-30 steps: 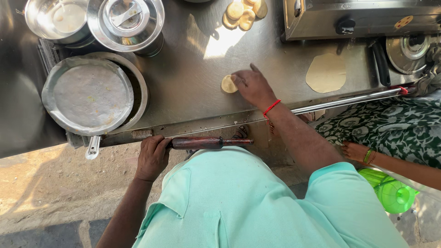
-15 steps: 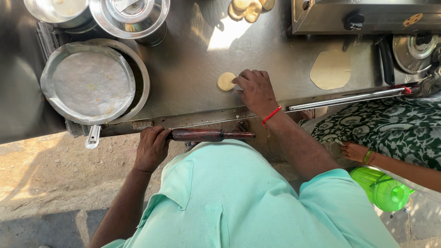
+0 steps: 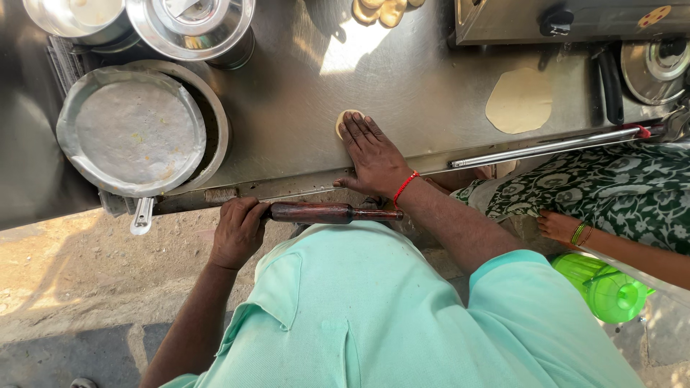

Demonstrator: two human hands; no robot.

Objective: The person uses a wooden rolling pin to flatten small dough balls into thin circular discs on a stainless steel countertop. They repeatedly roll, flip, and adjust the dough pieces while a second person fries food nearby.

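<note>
My right hand (image 3: 370, 154) lies flat, fingers stretched, on a small round dough disc (image 3: 342, 119) on the steel counter (image 3: 287, 93); only the disc's far edge shows past my fingertips. A red thread band circles that wrist. My left hand (image 3: 236, 231) grips one end of a dark wooden rolling pin (image 3: 323, 213), held level just below the counter's front edge, in front of my mint-green shirt.
A rolled flatbread (image 3: 519, 100) lies at the right by a stove (image 3: 568, 18). Several dough discs (image 3: 381, 10) sit at the back. A foil-covered pan (image 3: 131, 131) and steel pots (image 3: 190, 25) stand left. Another person's hand (image 3: 560, 226), green patterned cloth and a green jug (image 3: 604, 287) are at right.
My right hand went from curled beside the dough disc to flat on top of it, pressing down. The left hand and rolling pin stayed in place.
</note>
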